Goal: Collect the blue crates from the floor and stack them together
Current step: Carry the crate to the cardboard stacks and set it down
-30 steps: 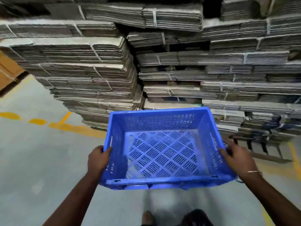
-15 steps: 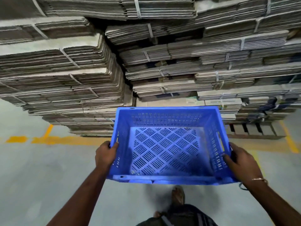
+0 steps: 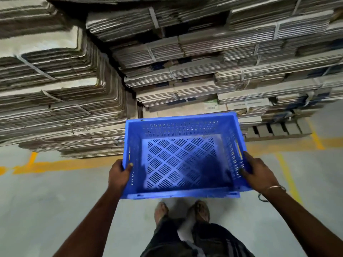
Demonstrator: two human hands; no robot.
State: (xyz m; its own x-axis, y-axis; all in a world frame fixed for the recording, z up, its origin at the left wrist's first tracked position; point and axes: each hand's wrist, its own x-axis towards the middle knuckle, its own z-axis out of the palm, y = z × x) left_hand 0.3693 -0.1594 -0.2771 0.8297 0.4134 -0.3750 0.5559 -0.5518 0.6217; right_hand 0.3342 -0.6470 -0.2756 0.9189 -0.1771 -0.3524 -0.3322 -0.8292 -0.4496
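A blue crate (image 3: 182, 156) hangs above the grey floor (image 3: 46, 201), empty, open side up. The left hand (image 3: 119, 173) grips its left wall, thumb hooked inside; the right hand (image 3: 259, 173) clasps the right wall — a thin bangle (image 3: 274, 187) at that wrist. Strapped bundles of flattened cardboard (image 3: 55, 89) tower just beyond, behind yellow floor lines (image 3: 74, 164). Two feet (image 3: 182, 212) show below the crate.

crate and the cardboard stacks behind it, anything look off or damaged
The blue crate looks intact and empty, held level by the left hand and right hand. The left cardboard stack has uneven, sagging edges; nothing is spilled on the floor.
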